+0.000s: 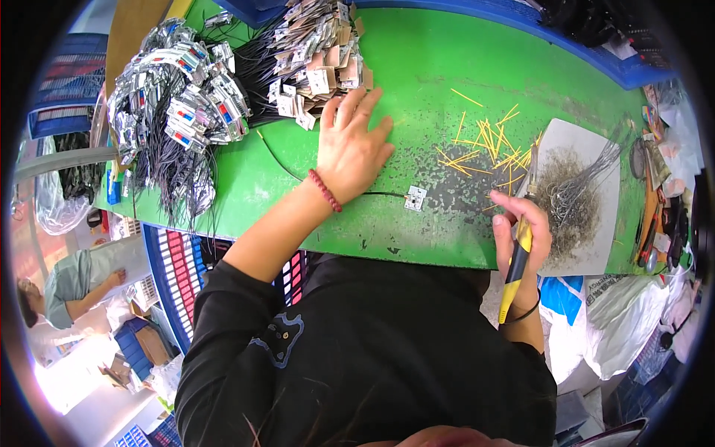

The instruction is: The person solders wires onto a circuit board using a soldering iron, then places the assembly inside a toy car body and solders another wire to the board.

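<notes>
My left hand [351, 141] lies flat with fingers spread on the green table [417, 67], its fingertips touching a heap of small tagged parts with black wires [316, 59]. A red bead bracelet is on that wrist. A thin black wire [283, 165] runs under the hand to a small white square part [415, 198] lying on the table. My right hand [521, 231] grips a yellow and black handled tool [518, 261], its metal tip pointing up toward a grey pad [588, 246] covered in wire clippings.
Several yellow sticks [488, 145] lie scattered right of centre. A pile of silver foil packets with black wires [175, 104] fills the table's left end. Blue crates [633, 71] border the far edge. Tools lie at the right rim. Another person [71, 287] sits at lower left.
</notes>
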Motion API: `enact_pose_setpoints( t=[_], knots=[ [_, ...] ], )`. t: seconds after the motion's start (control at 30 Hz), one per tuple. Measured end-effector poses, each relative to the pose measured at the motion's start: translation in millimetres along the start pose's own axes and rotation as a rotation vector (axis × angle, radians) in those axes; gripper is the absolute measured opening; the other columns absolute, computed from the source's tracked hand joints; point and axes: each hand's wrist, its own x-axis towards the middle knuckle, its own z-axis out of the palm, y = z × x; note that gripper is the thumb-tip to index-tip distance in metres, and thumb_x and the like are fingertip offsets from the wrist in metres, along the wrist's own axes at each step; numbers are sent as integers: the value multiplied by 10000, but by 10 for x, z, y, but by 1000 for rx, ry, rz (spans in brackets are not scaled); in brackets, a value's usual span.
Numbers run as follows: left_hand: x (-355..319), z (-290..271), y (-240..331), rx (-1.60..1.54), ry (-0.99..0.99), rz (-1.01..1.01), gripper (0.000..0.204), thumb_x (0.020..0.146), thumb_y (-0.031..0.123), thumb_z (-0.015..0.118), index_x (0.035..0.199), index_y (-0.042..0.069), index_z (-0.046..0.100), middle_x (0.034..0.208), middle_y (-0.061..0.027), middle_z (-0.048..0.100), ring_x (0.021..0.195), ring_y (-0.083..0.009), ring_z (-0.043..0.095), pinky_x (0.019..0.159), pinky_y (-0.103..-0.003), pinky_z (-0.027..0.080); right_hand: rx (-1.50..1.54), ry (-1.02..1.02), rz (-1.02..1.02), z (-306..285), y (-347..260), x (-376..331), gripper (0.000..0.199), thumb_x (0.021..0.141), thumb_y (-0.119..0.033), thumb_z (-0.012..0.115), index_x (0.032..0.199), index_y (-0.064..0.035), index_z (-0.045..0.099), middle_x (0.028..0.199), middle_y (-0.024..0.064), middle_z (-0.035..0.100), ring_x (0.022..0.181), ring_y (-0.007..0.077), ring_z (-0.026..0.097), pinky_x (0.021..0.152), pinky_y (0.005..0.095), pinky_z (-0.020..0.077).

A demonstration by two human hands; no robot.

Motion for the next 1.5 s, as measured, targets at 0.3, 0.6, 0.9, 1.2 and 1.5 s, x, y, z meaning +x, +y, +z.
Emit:
enact_pose_setpoints(
  t=[0.3,0.6,0.9,1.2,1.5],
  knots=[
    [181,204,161,-244,14,-62,139,708,178,769,774,125,658,883,-20,634,929,-247,580,807,-393,423,82,159,171,-456,-133,-246,386,976,-289,573,1239,-30,462,955,184,712,630,103,512,630,241,441],
    [-54,19,205,-438,27,66,86,808,61,655,839,75,576,667,-114,592,603,-316,594,543,-418,474,-21,473,201,-1161,-18,-599,752,971,-599,418,1317,67,470,767,140,651,545,99,466,553,215,378],
    [-323,116,459,-465,61,316,234,686,-25,677,904,57,699,813,-62,659,686,-237,638,596,-349,515,78,591,279,-1444,177,-740,194,806,-46,527,965,57,564,762,65,564,616,88,511,571,191,391],
    [-410,-30,455,-602,68,-13,213,735,-59,744,930,20,709,800,-109,676,692,-229,635,630,-309,510,151,476,309,-1580,481,-641,150,794,-59,553,914,29,565,738,52,573,592,82,515,571,197,407],
    [-564,-42,447,-625,49,-91,195,744,-80,723,917,9,704,812,-111,674,716,-224,629,667,-305,502,169,463,323,-1596,563,-606,127,797,-46,551,896,29,576,746,61,595,586,89,532,570,193,410]
  ],
)
